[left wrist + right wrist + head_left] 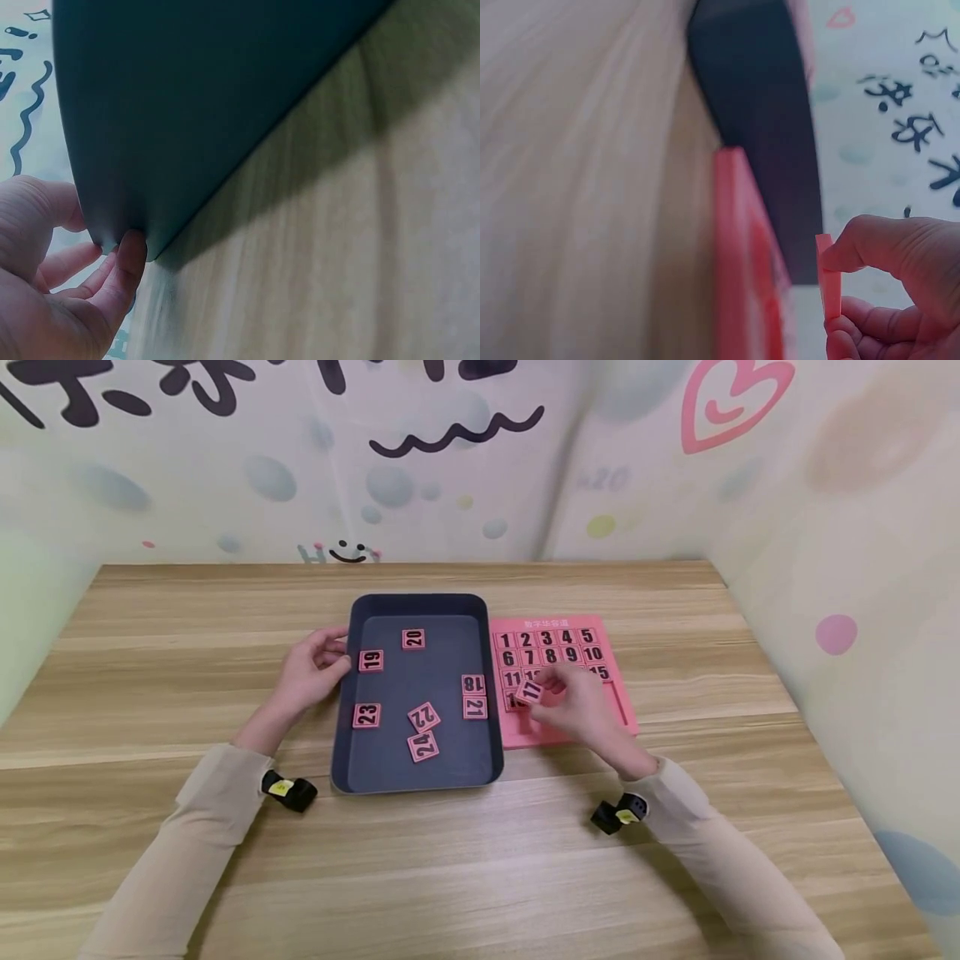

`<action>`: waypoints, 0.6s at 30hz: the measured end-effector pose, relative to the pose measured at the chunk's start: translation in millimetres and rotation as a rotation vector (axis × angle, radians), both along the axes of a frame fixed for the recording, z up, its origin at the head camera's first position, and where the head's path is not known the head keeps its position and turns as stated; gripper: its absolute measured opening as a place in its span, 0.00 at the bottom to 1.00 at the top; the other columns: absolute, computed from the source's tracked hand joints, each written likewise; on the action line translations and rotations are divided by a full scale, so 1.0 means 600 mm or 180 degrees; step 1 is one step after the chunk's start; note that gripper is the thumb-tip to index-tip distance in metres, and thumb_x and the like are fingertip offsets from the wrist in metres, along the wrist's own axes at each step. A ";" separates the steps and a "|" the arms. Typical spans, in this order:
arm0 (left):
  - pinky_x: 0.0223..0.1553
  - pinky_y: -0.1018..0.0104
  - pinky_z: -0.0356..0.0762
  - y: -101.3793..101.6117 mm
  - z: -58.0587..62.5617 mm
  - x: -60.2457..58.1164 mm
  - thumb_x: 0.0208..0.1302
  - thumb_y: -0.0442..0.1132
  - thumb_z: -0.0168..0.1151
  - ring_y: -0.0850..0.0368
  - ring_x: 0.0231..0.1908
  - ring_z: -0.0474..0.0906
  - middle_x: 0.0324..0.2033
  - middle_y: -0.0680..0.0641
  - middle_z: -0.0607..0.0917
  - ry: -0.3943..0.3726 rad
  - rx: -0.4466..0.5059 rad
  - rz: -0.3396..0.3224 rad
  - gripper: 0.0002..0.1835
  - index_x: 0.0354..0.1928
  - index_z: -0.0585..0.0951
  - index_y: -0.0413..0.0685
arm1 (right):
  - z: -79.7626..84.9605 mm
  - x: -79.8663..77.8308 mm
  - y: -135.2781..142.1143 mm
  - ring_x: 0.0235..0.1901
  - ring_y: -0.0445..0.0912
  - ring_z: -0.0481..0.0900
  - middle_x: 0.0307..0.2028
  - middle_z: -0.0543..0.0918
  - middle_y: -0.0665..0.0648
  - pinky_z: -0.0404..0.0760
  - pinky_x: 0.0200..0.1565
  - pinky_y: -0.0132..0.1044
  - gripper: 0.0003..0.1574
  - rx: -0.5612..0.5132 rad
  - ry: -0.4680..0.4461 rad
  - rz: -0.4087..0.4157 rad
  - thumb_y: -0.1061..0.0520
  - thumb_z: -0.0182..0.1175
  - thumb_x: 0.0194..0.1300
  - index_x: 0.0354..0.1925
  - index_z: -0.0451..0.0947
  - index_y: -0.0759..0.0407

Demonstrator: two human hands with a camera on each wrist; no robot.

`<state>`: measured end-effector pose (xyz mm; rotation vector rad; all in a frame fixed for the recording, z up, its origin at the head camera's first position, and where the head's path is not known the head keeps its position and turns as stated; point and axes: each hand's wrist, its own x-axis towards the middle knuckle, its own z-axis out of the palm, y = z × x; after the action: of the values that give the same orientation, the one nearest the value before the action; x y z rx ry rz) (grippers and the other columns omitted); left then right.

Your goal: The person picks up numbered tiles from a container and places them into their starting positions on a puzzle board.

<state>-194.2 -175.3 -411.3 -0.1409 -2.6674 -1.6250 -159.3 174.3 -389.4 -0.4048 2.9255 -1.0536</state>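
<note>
My right hand [573, 702] pinches a pink tile numbered 17 [529, 692] between thumb and fingertips, tilted above the lower rows of a pink number puzzle board [626, 727]. In the right wrist view the tile [829, 277] shows edge-on. Tiles on the board run in number order from 1, the lower ones partly covered by the hand. My left hand [306, 670] holds the left wall of a dark grey tray [420, 777]; in the left wrist view its fingers bend at the tray's edge. Several loose tiles lie in the tray, including 20 [413, 639] and 24 [423, 747].
The tray stands directly left of the board on a wooden table [480, 877]. A printed backdrop [450, 510] rises behind the table, and another wall [862, 693] borders its right side. Black wrist cameras sit on both sleeves.
</note>
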 end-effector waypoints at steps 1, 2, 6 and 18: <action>0.35 0.82 0.69 0.000 0.000 0.000 0.61 0.27 0.52 0.68 0.33 0.72 0.45 0.31 0.77 -0.0007 -0.0004 0.0003 0.24 0.60 0.69 0.30 | -0.004 0.000 0.006 0.35 0.53 0.77 0.33 0.80 0.61 0.77 0.39 0.42 0.18 -0.0006 0.0008 -0.0025 0.65 0.67 0.43 0.37 0.77 0.68; 0.34 0.82 0.69 0.000 0.000 0.000 0.61 0.26 0.52 0.67 0.33 0.72 0.45 0.31 0.77 -0.0013 -0.0010 0.0006 0.23 0.60 0.69 0.30 | -0.009 -0.001 0.011 0.34 0.53 0.77 0.33 0.80 0.62 0.78 0.38 0.42 0.18 -0.0024 0.0004 -0.0048 0.66 0.67 0.43 0.37 0.77 0.69; 0.34 0.82 0.69 -0.001 -0.001 0.000 0.61 0.26 0.52 0.67 0.32 0.72 0.45 0.31 0.77 -0.0025 -0.0012 0.0009 0.23 0.60 0.69 0.30 | -0.022 -0.003 0.027 0.31 0.51 0.77 0.32 0.79 0.62 0.79 0.35 0.39 0.19 -0.0022 -0.0100 -0.0156 0.67 0.69 0.42 0.36 0.76 0.68; 0.34 0.83 0.70 -0.001 0.001 0.001 0.60 0.26 0.52 0.69 0.32 0.72 0.45 0.30 0.77 0.0003 0.0033 -0.0001 0.24 0.60 0.69 0.29 | -0.024 0.000 0.034 0.29 0.49 0.77 0.30 0.80 0.60 0.79 0.32 0.37 0.20 0.0150 -0.0312 -0.0212 0.64 0.72 0.41 0.34 0.76 0.66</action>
<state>-193.4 -175.7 -410.9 -0.1422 -2.6579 -1.6384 -159.4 194.6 -403.9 -0.2488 2.8890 -0.9796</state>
